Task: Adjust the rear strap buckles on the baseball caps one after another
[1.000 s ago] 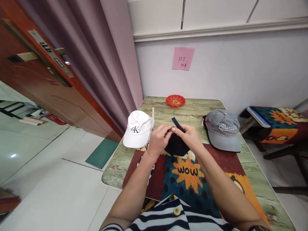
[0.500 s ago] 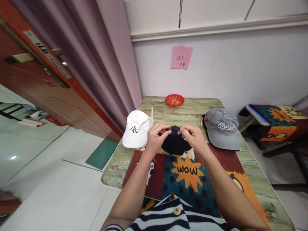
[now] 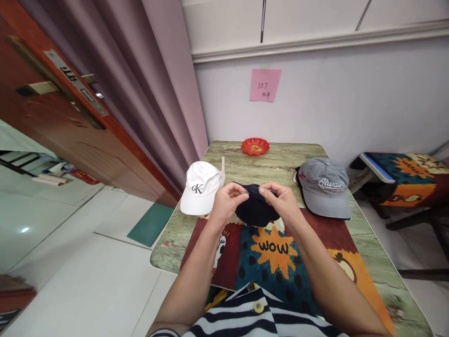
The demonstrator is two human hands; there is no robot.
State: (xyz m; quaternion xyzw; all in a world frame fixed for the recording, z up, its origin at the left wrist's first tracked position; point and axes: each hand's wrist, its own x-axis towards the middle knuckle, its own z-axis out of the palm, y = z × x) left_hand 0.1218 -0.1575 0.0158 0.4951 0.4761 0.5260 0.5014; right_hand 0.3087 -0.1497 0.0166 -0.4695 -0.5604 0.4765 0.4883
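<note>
A dark navy cap [image 3: 257, 210] lies at the middle of the table, between my two hands. My left hand [image 3: 229, 200] pinches the cap's strap at a small metal buckle on its far left edge. With thumb and forefinger, my right hand [image 3: 280, 199] grips the dark strap on the right side. Left of my hands sits a white cap [image 3: 201, 187] with "CK" lettering, its light strap sticking up behind. A grey cap [image 3: 324, 187] marked "Always" rests on the right, on top of other headwear that is mostly hidden.
A red scalloped dish [image 3: 255, 146] stands at the table's far edge [image 3: 224, 149]. A colourful "WOW" mat [image 3: 273, 248] lies under my forearms. The open door [image 3: 87, 135] and purple curtain are at left, a bench [image 3: 414, 178] at right.
My hands have shifted slightly on the strap, and its upright dark end between them has lowered. More of the navy cap's far edge shows behind my fingers. The view has moved slightly.
</note>
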